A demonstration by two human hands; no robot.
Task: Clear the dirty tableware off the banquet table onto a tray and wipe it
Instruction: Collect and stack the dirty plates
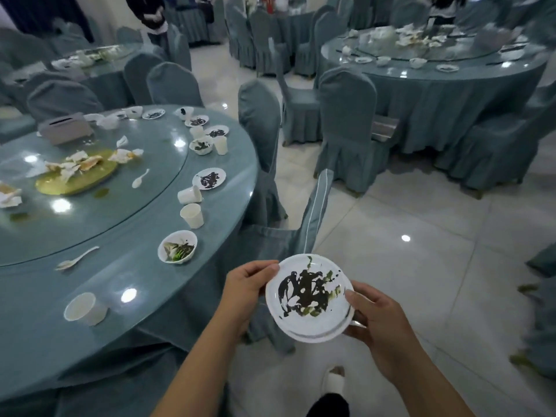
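Observation:
I hold a white plate (310,299) smeared with dark sauce and green bits, off the table's right edge, above a covered chair. My left hand (246,288) grips its left rim and my right hand (368,317) grips its right rim. It looks like a small stack of plates. On the round banquet table (45,335) to the left lie a bowl with leftovers (177,246), an upright paper cup (192,215), a tipped cup (189,194), a tipped cup near me (85,308), another dirty plate (209,179), two white spoons (76,258) and a gold platter with scraps (76,179). No tray is visible.
A chair in a blue-grey cover (310,224) stands between me and the table edge. More covered chairs (349,115) and another dirty table (436,64) stand to the right rear. A tissue box (64,127) sits on the turntable. Glossy tiled floor (421,266) stretches to the right. People stand far back.

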